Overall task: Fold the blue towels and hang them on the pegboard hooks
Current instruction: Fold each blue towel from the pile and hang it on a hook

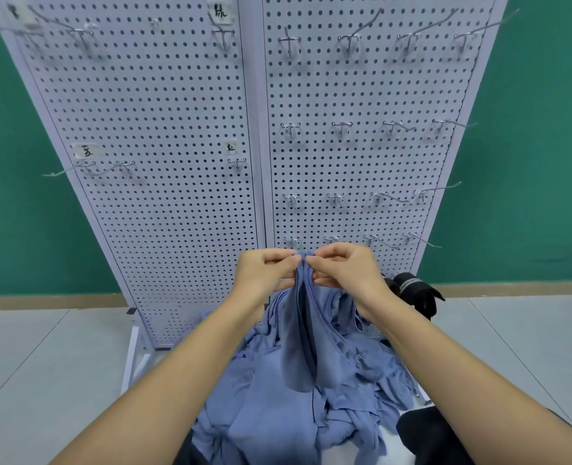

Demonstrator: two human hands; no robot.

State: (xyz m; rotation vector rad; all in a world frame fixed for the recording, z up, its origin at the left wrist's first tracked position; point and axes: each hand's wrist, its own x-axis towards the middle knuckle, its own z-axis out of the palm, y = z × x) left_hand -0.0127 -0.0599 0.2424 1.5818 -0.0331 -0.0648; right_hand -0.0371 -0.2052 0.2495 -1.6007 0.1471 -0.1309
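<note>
A blue towel (pixel 306 344) hangs in front of me, lifted above a heap of blue towels (pixel 271 417). My left hand (pixel 267 270) and my right hand (pixel 343 268) pinch its top edge close together, fingertips almost touching. The towel droops in long folds below them. Behind the hands stands the white pegboard (pixel 177 129), two panels wide. Bare metal hooks (pixel 341 127) stick out of it in rows, most on the right panel. No towel hangs on any hook in view.
Small paper labels (pixel 85 151) with characters are stuck on the left panel above some hooks. A dark folded cloth with a grey stripe (pixel 412 290) lies at the right foot of the board. A green wall is behind, grey floor tiles to both sides.
</note>
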